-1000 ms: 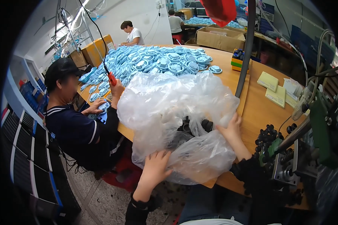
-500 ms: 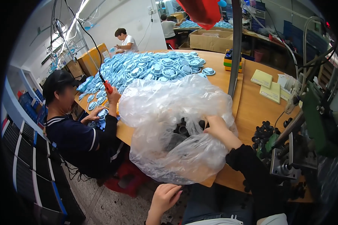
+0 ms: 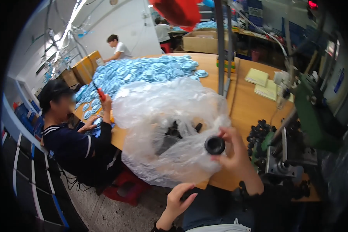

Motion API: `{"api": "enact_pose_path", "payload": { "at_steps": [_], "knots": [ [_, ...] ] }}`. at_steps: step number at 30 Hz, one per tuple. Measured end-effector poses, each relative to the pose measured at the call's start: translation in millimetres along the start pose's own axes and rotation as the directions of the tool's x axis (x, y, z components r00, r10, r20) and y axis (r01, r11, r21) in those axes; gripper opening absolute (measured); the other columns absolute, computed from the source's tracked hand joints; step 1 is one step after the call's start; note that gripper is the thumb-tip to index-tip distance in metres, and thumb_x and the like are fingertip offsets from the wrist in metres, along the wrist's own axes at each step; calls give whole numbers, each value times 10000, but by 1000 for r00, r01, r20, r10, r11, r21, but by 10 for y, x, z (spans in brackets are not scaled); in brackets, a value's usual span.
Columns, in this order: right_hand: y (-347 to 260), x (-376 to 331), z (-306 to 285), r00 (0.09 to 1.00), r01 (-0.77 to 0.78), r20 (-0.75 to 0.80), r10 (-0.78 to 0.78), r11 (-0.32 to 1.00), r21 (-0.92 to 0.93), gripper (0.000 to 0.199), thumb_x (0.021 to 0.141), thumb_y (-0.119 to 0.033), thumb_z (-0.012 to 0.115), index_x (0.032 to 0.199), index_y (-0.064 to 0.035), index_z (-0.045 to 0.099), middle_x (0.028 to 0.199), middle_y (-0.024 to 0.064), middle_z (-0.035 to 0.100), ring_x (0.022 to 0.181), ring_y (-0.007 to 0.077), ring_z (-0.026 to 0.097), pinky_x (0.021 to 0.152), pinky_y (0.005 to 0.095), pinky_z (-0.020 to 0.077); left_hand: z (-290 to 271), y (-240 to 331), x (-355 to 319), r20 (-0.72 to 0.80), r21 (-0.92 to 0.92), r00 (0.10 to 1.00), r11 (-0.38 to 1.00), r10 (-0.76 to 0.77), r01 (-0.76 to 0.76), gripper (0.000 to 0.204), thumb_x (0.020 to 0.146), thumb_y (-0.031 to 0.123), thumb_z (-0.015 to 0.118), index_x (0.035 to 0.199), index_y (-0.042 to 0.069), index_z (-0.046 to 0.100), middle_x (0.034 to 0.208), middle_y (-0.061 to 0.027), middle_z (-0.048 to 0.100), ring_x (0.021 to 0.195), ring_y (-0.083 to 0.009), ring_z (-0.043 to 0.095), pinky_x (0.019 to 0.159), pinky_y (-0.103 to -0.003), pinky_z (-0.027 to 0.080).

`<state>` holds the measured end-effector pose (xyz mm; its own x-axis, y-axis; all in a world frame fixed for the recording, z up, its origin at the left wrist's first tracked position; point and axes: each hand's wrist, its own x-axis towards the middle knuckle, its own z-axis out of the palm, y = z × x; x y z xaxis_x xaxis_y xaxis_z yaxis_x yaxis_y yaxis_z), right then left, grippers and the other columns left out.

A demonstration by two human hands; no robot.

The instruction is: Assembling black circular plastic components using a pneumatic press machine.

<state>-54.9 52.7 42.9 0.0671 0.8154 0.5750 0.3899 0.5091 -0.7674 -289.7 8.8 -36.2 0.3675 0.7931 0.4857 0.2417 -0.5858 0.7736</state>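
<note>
My right hand (image 3: 237,154) holds a black, round, cup-like part (image 3: 214,145) by its edge, between thumb and fingers. It hangs over the near right side of a large clear plastic bag (image 3: 189,164) on the table. Through the bag's mouth more black parts (image 3: 174,129) show, partly hidden by folds of film. My left hand (image 3: 178,203) hovers in front of the bag's near edge, above my lap, thumb apart from the fingers and nothing in it.
A green and metal machine (image 3: 286,150) stands at the right, with a heap of small black parts (image 3: 259,135) beside it. Yellow pads (image 3: 257,76) lie behind. A seated co-worker (image 3: 71,135) holds a red-handled tool (image 3: 101,94) near piled light-blue parts (image 3: 143,71).
My right hand has come out of the bag toward me, now holding the black round part. My left hand has shifted slightly right, its thumb further from the fingers. The whole view has turned.
</note>
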Motion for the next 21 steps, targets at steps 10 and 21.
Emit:
{"api": "enact_pose_path", "payload": {
  "at_steps": [10,21],
  "knots": [
    [-268,-1651,-970,915,-317,-286,285,946,-73,636,709,-19,733,1280,-55,456,1245,119,539,1147,290,525,975,342,403,1567,683,759,408,-652,870,756,276,66,671,687,128,808,1267,-21,505,1309,-156,461,1140,-205,519,844,-289,490],
    [-91,-1824,-1760,811,-337,-572,127,899,-279,591,728,-104,736,1243,9,468,1240,174,496,1119,282,514,935,337,403,2313,928,972,292,-225,946,972,139,-73,503,636,113,842,1061,0,599,957,-84,615,800,-146,589,682,-264,477]
  ]
}}
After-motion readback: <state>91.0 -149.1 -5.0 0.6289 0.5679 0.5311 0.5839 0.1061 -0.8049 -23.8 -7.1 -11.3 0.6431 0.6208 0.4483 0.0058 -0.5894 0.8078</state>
